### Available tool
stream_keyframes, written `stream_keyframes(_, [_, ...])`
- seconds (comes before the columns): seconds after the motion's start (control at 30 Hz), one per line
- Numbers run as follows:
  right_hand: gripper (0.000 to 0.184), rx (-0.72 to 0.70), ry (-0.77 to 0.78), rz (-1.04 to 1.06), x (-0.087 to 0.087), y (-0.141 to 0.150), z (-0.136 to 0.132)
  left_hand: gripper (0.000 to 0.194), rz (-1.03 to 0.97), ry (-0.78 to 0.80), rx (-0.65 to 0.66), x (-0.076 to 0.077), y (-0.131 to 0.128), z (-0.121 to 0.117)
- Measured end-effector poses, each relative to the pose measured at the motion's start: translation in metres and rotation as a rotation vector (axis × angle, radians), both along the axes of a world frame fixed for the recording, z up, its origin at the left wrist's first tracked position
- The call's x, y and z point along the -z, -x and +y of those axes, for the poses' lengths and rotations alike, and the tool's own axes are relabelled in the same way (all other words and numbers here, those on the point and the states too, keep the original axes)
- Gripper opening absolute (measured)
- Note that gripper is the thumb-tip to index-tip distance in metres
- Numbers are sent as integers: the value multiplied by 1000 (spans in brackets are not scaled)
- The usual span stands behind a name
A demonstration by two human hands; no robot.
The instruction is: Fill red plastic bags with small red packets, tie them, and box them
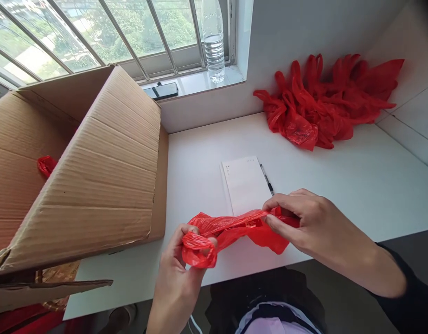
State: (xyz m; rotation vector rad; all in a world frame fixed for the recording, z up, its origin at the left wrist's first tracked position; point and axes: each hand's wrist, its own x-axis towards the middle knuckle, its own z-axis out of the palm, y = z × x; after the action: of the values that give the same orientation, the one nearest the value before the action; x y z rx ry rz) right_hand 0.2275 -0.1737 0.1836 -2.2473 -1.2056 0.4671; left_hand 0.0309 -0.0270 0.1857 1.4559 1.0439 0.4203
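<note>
A red plastic bag [231,229] is stretched between both my hands just above the near edge of the white table [339,185]. My left hand [179,273] is closed around the bag's crumpled left end. My right hand [304,218] pinches its right end between thumb and fingers. Behind the bag lie a white notepad [245,183] and a pen [267,180].
A large open cardboard box [105,171] stands at the left with a red bag [46,164] inside. A heap of red plastic bags [321,104] lies at the back right by the wall. A water bottle [214,41] and a phone [162,90] rest on the windowsill.
</note>
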Motion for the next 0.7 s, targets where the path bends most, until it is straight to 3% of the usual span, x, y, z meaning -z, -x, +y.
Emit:
stream_keyframes(0.07, [19, 29, -6, -42, 0, 1, -2, 28, -50, -6, -40, -1, -4, -2])
stream_keyframes(0.13, [17, 68, 8, -115, 3, -2, -4, 26, -82, -15, 1, -2, -4, -5])
stream_keyframes(0.27, [17, 63, 47, -292, 9, -6, -7, 47, 30, -12, 125, -5, 1, -12])
stream_keyframes(0.37, [35, -35, -56, -429, 1, 5, -11, 64, 161, -77, 88, -8, 2, -13])
stream_keyframes(0.4, [40, -48, -109, -474, -4, 11, -12, 62, 189, -105, 68, -8, 2, -12])
stream_keyframes(0.5, [43, -87, -298, -508, -19, 32, -11, 25, 189, -207, 116, -4, 2, -6])
stream_keyframes(0.57, [46, -171, -364, -441, -23, 40, -8, 24, 140, -258, 182, 2, 4, -1])
stream_keyframes(0.63, [44, -210, -312, -421, -23, 41, -7, 20, 68, -264, 147, 10, 8, 4])
stream_keyframes(0.7, [42, -153, -222, -481, -23, 35, -12, 17, -6, -190, 49, 17, 10, 7])
